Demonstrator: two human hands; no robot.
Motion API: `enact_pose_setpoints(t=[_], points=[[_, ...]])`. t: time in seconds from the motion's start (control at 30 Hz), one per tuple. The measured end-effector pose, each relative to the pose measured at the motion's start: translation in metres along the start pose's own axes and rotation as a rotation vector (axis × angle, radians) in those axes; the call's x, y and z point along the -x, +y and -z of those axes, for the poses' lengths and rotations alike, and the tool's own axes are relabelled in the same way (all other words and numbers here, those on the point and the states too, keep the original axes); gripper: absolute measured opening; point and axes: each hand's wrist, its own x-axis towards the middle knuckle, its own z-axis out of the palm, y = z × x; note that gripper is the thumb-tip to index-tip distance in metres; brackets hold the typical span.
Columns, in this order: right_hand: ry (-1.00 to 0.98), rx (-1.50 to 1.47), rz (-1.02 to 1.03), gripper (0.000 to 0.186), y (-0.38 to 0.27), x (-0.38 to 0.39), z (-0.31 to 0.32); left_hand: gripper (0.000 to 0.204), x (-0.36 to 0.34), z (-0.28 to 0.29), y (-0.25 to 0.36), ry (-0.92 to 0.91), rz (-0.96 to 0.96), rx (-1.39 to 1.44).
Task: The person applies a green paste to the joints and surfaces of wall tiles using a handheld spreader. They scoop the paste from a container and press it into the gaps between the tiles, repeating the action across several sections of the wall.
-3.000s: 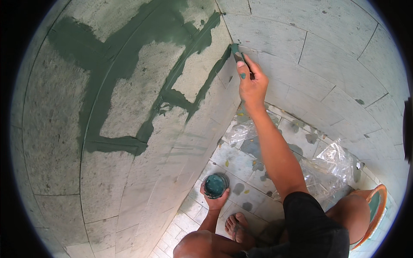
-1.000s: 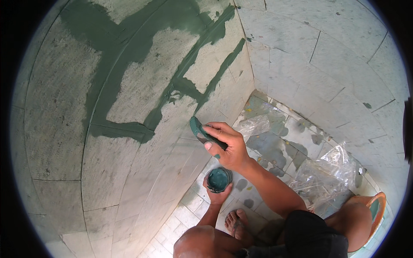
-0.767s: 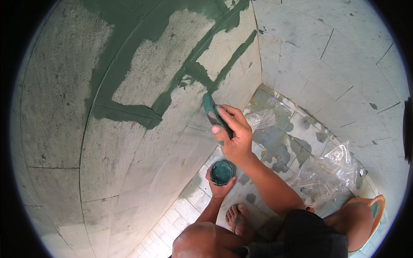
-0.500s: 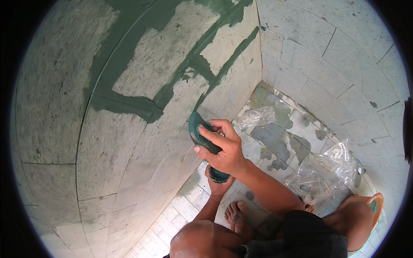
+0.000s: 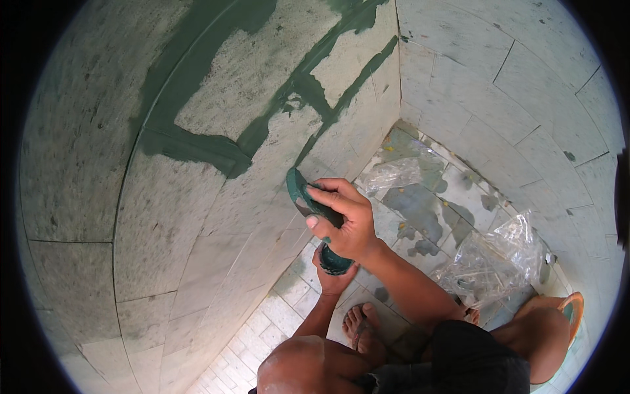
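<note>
Spreader: I see the curved, green-coated spreader near mid-view, its tip at the lower end of the green strip; whether it presses there I cannot tell.
Right hand: my right hand pinches it between thumb and fingers, a green smear on the thumb.
Cup: just below, the dark cup is partly hidden behind that hand; my left hand curls around it from underneath.
Just changed: three seconds ago the spreader was up at the wall corner; now it is low on the strip, whose tail reaches farther down. I judge that joint is being covered from the corner downward.
Wall: rough grey tiles, broad green bands over several joints.
Side wall: paler tiles, a few dark spots.
Floor: light tiles with damp-looking patches, crumpled clear plastic, and an orange basin behind my knee.
</note>
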Motion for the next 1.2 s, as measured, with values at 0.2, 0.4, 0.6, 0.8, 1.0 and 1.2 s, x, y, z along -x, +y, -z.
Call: enact_pose_setpoints(t=[0.2, 0.4, 0.6, 0.8, 1.0, 1.2], points=[[0.287, 0.110, 0.006, 0.045, 0.013, -0.021, 0.004, 0.105, 0.004, 0.000, -0.006, 0.001, -0.036, -0.047], [-0.005, 0.233, 0.147, 0.041, 0.008, -0.020, 0.017, 0.104, 0.006, 0.000, -0.012, 0.011, -0.054, -0.034], [0.224, -0.013, -0.050, 0.040, 0.013, -0.029, 0.027, 0.103, 0.004, -0.001, -0.007, 0.022, -0.074, 0.005], [-0.083, 0.107, 0.012, 0.039, 0.004, -0.020, 0.016, 0.103, 0.003, 0.000, -0.005, -0.023, -0.053, -0.091], [0.013, -0.424, -0.234, 0.042, 0.000, -0.013, 0.026, 0.103, 0.006, 0.000, -0.009, 0.044, -0.062, -0.003], [0.181, 0.191, 0.112, 0.045, 0.019, -0.031, 0.011, 0.103, 0.003, -0.003, -0.007, 0.002, -0.078, -0.013]])
